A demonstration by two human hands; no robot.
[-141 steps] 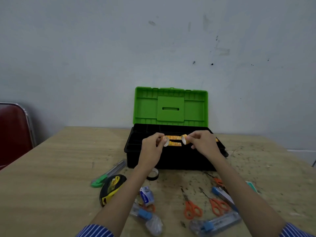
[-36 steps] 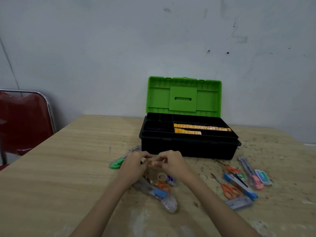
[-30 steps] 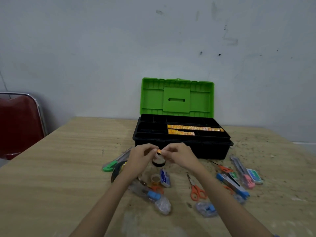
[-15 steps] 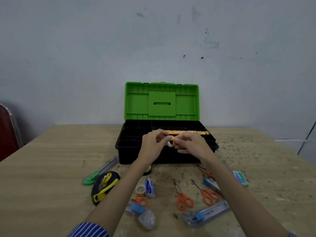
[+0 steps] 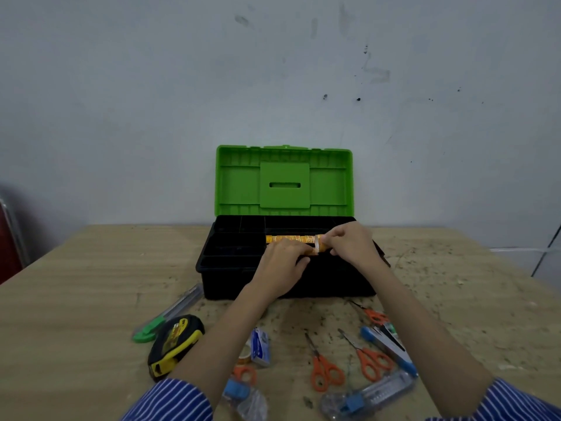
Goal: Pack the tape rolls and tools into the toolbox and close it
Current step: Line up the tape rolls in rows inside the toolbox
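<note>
The right hand [image 5: 349, 243] pinched a tape roll [image 5: 318, 249] over the open toolbox [image 5: 243, 281]. The left hand [image 5: 282, 265] gripped its other side

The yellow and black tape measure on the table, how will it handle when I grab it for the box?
The tape measure looks like a chunky hard case, so probably stiff and fairly heavy for its size. It lies on a broad side, so it is unlikely to roll. Its smooth shell may slip in a light pinch; a full grip seems safer.

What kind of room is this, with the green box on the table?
Probably a plain workroom or classroom corner. A scuffed wooden table stands against a bare, marked wall, with a toolbox open on it and scissors and a tape measure lying around.
</note>
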